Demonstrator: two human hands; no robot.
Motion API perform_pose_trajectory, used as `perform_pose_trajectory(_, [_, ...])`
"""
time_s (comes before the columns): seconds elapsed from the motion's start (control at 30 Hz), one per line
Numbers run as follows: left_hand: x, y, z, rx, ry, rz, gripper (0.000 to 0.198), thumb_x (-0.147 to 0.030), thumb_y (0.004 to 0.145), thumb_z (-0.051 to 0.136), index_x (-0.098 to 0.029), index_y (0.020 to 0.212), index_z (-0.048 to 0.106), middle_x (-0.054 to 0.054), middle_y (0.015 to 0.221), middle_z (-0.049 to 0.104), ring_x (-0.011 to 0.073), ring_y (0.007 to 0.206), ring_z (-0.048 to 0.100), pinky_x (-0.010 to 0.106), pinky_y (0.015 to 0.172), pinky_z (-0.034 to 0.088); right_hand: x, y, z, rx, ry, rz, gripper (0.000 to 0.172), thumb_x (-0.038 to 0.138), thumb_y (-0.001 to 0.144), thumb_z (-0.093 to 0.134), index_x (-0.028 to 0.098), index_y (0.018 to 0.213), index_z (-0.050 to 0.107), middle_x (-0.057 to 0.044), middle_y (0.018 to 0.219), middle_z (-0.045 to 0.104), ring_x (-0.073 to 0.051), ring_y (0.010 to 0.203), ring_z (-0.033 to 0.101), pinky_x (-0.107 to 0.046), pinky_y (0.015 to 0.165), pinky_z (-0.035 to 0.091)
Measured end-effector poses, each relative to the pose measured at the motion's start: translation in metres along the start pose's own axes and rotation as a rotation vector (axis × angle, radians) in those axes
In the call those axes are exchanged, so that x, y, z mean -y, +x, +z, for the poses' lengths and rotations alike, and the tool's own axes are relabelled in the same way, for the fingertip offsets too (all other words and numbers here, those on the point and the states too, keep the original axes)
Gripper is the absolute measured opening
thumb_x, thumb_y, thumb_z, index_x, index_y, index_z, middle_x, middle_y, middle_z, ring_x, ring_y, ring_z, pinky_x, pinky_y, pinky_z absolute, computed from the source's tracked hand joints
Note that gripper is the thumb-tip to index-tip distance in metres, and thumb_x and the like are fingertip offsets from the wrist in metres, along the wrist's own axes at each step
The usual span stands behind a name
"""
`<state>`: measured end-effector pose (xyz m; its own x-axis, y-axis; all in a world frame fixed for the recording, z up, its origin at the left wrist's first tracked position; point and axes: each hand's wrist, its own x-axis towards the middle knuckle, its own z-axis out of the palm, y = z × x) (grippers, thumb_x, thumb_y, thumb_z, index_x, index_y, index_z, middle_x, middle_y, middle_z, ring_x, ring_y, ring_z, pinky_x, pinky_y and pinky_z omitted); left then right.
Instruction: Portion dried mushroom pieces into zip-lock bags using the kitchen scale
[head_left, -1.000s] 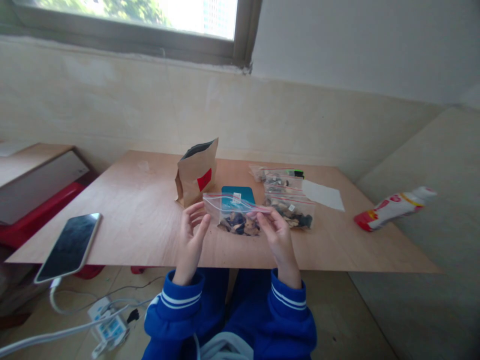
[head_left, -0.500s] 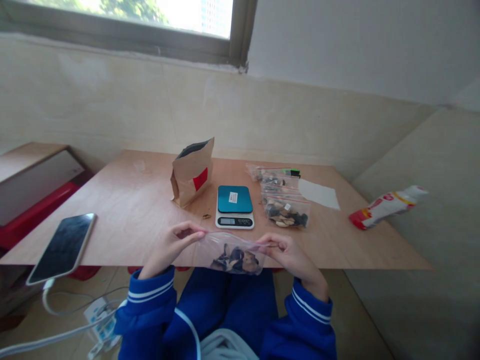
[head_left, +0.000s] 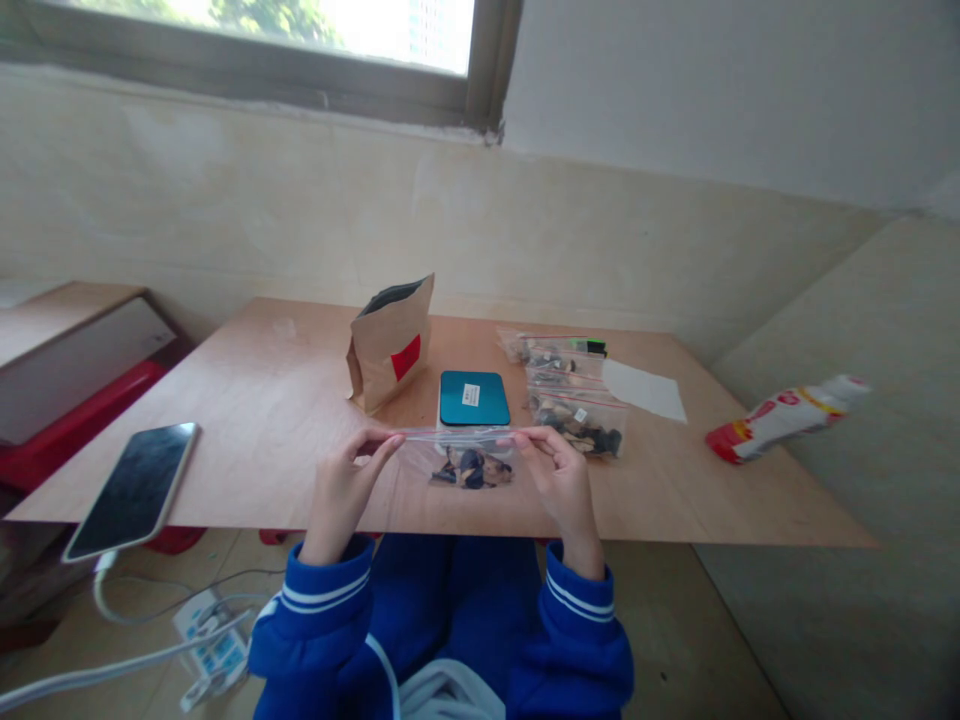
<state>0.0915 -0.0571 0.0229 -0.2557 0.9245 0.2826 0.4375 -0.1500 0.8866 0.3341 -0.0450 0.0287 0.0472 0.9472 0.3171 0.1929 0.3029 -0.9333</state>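
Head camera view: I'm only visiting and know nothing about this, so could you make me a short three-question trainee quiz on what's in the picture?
1. True or false: the left hand and the right hand each pinch the top edge of the clear zip bag.
2. What lies on the table just beyond the held bag? A. a teal-topped scale. B. a laptop. C. a kettle.
3. Fill in: seen from the person, the brown paper pouch stands to the ___ of the scale.

Key: 1 true; 2 A; 3 left.
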Motion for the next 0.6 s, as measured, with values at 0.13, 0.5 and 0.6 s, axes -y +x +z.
perform_pose_trajectory(0.13, [-0.012, -0.008, 0.008, -0.100, 0.026, 0.072, 0.022, -0.042, 0.082, 0.062, -0.021, 0.081, 0.066, 0.002, 0.080, 0.070, 0.0168, 0.078, 0.066, 0.029, 0.073, 0.049, 0.000, -0.002, 0.004, -0.185, -0.071, -0.139, 0.014, 0.033, 0.086, 0.061, 0.020, 0.081, 0.066, -0.004, 0.080, 0.073, -0.020, 0.080, 0.068, -0.037, 0.082, 0.051])
perform_pose_trajectory(0.5, [-0.035, -0.019, 0.016, -0.163, -0.466, 0.050, 0.018, -0.037, 0.088, 0.056, -0.020, 0.085, 0.060, 0.001, 0.085, 0.067, 0.0150, 0.085, 0.064, 0.027, 0.079, 0.049, 0.010, -0.004, 0.005, -0.212, -0.009, -0.200, 0.020, 0.035, 0.087, 0.059, 0.021, 0.078, 0.070, -0.003, 0.076, 0.073, -0.019, 0.076, 0.066, -0.033, 0.074, 0.052])
perform_pose_trajectory(0.6, [-0.037, -0.019, 0.020, -0.214, -0.594, -0.023, 0.022, -0.041, 0.088, 0.056, -0.020, 0.081, 0.058, -0.001, 0.073, 0.063, 0.0116, 0.070, 0.060, 0.022, 0.067, 0.049, 0.015, -0.006, 0.007, -0.184, 0.000, -0.199, 0.022, 0.036, 0.089, 0.056, 0.022, 0.079, 0.069, -0.003, 0.076, 0.072, -0.020, 0.078, 0.067, -0.033, 0.076, 0.052])
